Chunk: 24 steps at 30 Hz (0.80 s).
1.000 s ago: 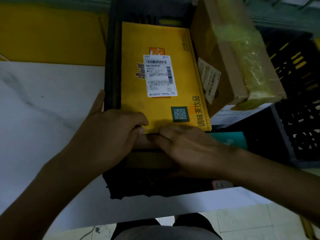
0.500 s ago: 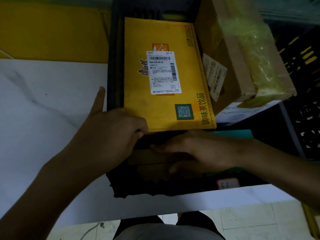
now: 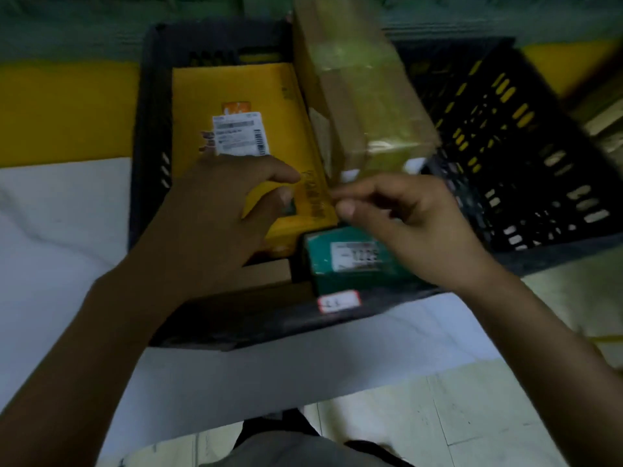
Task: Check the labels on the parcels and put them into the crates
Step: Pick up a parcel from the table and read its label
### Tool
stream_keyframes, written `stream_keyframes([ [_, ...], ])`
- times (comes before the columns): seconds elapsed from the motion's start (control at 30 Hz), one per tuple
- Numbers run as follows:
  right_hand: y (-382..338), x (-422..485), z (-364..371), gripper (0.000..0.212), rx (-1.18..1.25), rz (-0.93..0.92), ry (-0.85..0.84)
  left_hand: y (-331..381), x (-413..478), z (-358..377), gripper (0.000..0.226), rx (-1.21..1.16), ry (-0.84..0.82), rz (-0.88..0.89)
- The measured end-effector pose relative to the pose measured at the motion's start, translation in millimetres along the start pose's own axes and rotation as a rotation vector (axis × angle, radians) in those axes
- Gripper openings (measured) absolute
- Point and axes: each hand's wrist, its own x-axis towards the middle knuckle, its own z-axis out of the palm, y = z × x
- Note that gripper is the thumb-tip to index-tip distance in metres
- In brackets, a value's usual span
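Crate (image 3: 148, 129) at tabletop's right edge holds yellow parcel (image 3: 242, 85), brown carton (image 3: 364, 96), teal parcel (image 3: 322, 261). Neighbouring crate (image 3: 505, 146) looks empty. Left hand (image 3: 215, 214) loosely spread; right hand (image 3: 414, 230) curled, grip unclear.

Motion blur leaves no word or number legible. The white shipping label (image 3: 241, 133) on the yellow parcel (image 3: 236, 85) shows a barcode strip along its top and another down its right side, with grey lines of print between. Dark characters (image 3: 312, 195) run along that parcel's right edge, unreadable. The small white label (image 3: 354, 256) on the green box (image 3: 320, 267) bears large dark digits, too smeared to tell. A red-bordered sticker (image 3: 338, 301) on the near wall of the black crate (image 3: 236, 326) carries faint marks.
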Motion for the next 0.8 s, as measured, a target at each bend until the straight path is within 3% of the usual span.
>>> stream_keyframes([
  [0.1, -6.6, -45.8, -38.0, 0.014, 0.106, 0.008, 0.257, 56.7, 4.4, 28.0, 0.020, -0.097, -0.021, 0.052],
  [0.23, -2.2, -127.3, -100.2, 0.018, 0.167, 0.053, 0.485, 137.9, 13.7, 78.7, 0.039, -0.455, -0.114, 0.048],
  [0.37, 7.4, -234.7, -188.5, 0.050, 0.257, 0.146, 0.792, 245.8, 17.3, 152.3, 0.040, -0.848, -0.188, -0.009],
  [0.47, 11.0, -317.2, -245.6, 0.054, 0.272, 0.195, 0.938, 322.6, 7.4, 207.2, 0.051, -0.979, -0.261, -0.003],
  [0.6, 9.3, -423.0, -305.1, 0.075, 0.248, 0.250, 1.203, 415.5, 1.9, 276.7, 0.057, -1.068, -0.424, 0.048],
  [0.8, 14.4, -540.6, -366.1, 0.078, 0.206, 0.258, 1.513, 528.2, 5.6, 365.9, 0.083, -1.112, -0.738, 0.188],
])
